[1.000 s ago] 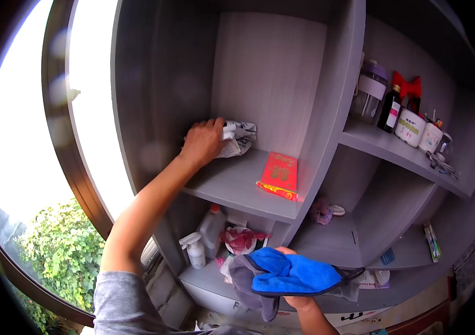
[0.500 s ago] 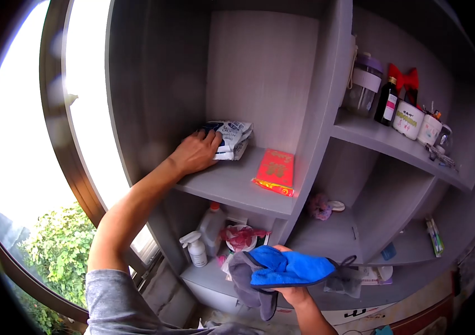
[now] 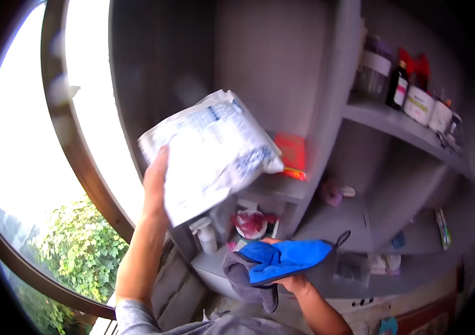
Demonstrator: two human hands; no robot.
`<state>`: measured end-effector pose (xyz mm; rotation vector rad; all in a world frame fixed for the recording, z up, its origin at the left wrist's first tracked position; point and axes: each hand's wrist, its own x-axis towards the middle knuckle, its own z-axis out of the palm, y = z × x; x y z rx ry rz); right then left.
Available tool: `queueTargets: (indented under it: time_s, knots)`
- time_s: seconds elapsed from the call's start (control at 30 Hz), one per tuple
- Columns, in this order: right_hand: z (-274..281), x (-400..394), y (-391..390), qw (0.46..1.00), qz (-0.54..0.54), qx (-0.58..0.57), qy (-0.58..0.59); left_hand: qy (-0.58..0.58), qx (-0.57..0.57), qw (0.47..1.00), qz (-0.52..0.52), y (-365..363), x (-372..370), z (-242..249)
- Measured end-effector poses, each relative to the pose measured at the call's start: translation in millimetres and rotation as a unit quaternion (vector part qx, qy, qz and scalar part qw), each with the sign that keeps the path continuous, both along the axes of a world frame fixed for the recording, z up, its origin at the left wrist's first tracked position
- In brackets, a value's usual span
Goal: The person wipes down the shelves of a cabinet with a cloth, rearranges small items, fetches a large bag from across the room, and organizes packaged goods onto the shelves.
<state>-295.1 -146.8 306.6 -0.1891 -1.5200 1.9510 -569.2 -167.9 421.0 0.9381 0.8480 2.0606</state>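
My left hand grips a white plastic package with blue print by its left edge. It is lifted in front of the upper shelf, tilted, its broad face toward me. The thumb lies on this face; the other fingers are hidden behind it. Lower down, my right hand is closed on a folded blue and grey cloth with a dark edge and a hanging loop. Most of that hand is covered by the cloth. Behind the package, a red packet lies on the shelf, partly hidden.
Grey shelving stands ahead, a bright window at left. Below are a white spray bottle and a bowl with red plastic. At right, a shelf holds a dark bottle, a lidded cup and white mugs.
My left hand has picked the package up off the upper shelf and brought it closer to me. The right hand keeps the cloth in about the same place. The view has shifted slightly.
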Motion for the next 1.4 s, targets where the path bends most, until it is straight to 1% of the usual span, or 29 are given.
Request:
queueTargets:
  time_s: [0.03,0.07,0.1,0.13,0.23,0.3,0.37,0.4,0.43,0.5,0.53,0.57,0.63,0.7,0.73,0.83,0.87,0.9,0.97,1.03,1.1,1.13,1.17,1.2,1.23,1.27,1.3,1.37,1.4]
  knots:
    - [-6,8,3,0.999,0.022,-0.027,0.013,-0.042,-0.006,0.994,-0.103,-19,4,-12]
    - [-16,19,4,0.997,0.039,-0.053,0.028,-0.104,-0.027,0.989,-0.101,-27,10,-24]
    - [-33,31,4,0.997,0.016,-0.056,0.044,-0.09,-0.047,0.986,-0.131,-38,5,-43]
    - [-46,43,4,0.997,-0.008,-0.073,0.039,-0.098,-0.059,0.978,-0.174,-49,23,-45]
    - [-84,85,-4,0.985,-0.114,-0.129,-0.015,0.04,-0.193,0.965,-0.174,-66,51,-86]
    - [-101,111,-12,0.967,-0.19,-0.16,-0.055,-0.013,-0.265,0.922,-0.284,-64,100,-74]
    - [-115,135,-20,0.945,-0.261,-0.174,-0.089,-0.003,-0.345,0.866,-0.362,-49,138,-68]
    - [-125,143,-23,0.934,-0.289,-0.179,-0.105,-0.005,-0.354,0.847,-0.397,-38,153,-70]
    - [-133,150,-26,0.926,-0.314,-0.175,-0.116,-0.009,-0.342,0.842,-0.418,-28,168,-71]
    - [-144,161,-36,0.91,-0.346,-0.184,-0.136,-0.09,-0.306,0.836,-0.446,3,195,-91]
    - [-122,164,-42,0.909,-0.306,-0.229,-0.166,-0.119,-0.27,0.847,-0.443,16,209,-98]
    - [-118,164,-51,0.881,-0.342,-0.293,-0.148,-0.129,-0.252,0.842,-0.459,36,220,-112]
    - [-117,168,-65,0.864,-0.369,-0.322,-0.116,-0.109,-0.238,0.852,-0.454,75,241,-137]
    - [-122,173,-74,0.869,-0.379,-0.297,-0.118,-0.123,-0.244,0.848,-0.454,101,255,-139]
    - [-123,174,-78,0.869,-0.386,-0.286,-0.116,-0.079,-0.301,0.842,-0.441,107,255,-133]
    - [-119,175,-78,0.882,-0.371,-0.27,-0.103,-0.035,-0.345,0.843,-0.412,112,260,-115]
    - [-115,172,-79,0.882,-0.374,-0.265,-0.111,-0.082,-0.334,0.834,-0.432,111,257,-114]
    - [-107,167,-79,0.879,-0.38,-0.262,-0.119,-0.103,-0.336,0.84,-0.413,108,255,-117]
    - [-94,159,-80,0.877,-0.387,-0.255,-0.13,-0.152,-0.283,0.849,-0.42,101,241,-131]
    - [-93,158,-75,0.92,-0.319,-0.188,-0.128,-0.092,-0.224,0.878,-0.413,77,220,-137]
    - [-88,156,-74,0.926,-0.301,-0.139,-0.183,-0.025,-0.261,0.9,-0.349,31,202,-124]
    - [-86,153,-72,0.927,-0.288,-0.114,-0.211,0.096,-0.205,0.903,-0.364,14,188,-129]
    - [-79,145,-69,0.928,-0.298,-0.111,-0.192,0.214,-0.147,0.892,-0.371,-2,170,-136]
    - [-69,132,-64,0.929,-0.307,-0.11,-0.172,0.33,-0.088,0.864,-0.371,-16,155,-140]
    - [-61,118,-59,0.931,-0.315,-0.109,-0.15,0.421,-0.058,0.838,-0.341,-28,144,-138]
    - [-56,107,-54,0.934,-0.296,-0.133,-0.15,0.431,-0.067,0.831,-0.344,-37,138,-137]
    - [-56,93,-49,0.942,-0.294,-0.063,-0.147,0.438,-0.077,0.826,-0.347,-45,134,-138]
    - [-57,64,-44,0.947,-0.279,0.075,-0.143,0.479,-0.082,0.848,-0.212,-48,128,-145]
    - [-37,50,-42,0.957,-0.245,0.079,-0.132,0.482,-0.09,0.86,-0.14,-45,117,-147]
